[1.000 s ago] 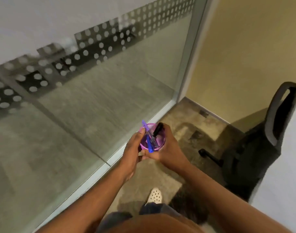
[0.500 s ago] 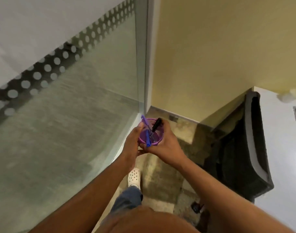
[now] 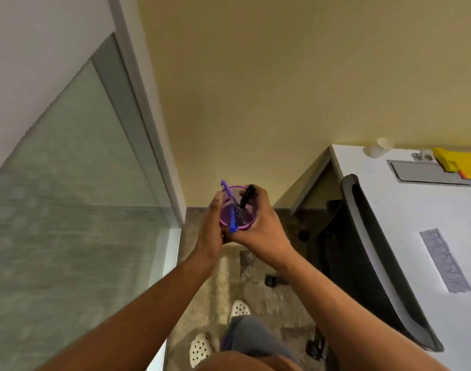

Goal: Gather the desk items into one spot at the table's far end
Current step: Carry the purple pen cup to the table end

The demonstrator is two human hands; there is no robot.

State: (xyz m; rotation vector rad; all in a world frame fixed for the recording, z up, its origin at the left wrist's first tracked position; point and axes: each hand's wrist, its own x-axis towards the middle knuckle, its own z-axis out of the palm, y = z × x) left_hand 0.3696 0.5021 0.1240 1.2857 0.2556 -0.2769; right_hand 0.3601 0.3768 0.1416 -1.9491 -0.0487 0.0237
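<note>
Here, both hands, left (image 3: 211,228) and right (image 3: 258,226), hold their grip clamped round a purple pen cup (image 3: 238,214) carried above the floor, likely bound next for the table's (image 3: 405,210) far end.

Both hands hide the purple pen cup's (image 3: 238,215) lower wall.

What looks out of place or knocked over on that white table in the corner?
A white paper cup lies tipped on its side at the far end of the white table, near the wall. Nothing appears spilled from it. The purple pen holder, held upright in both hands, looks fine, though its pens lean at loose angles.
</note>
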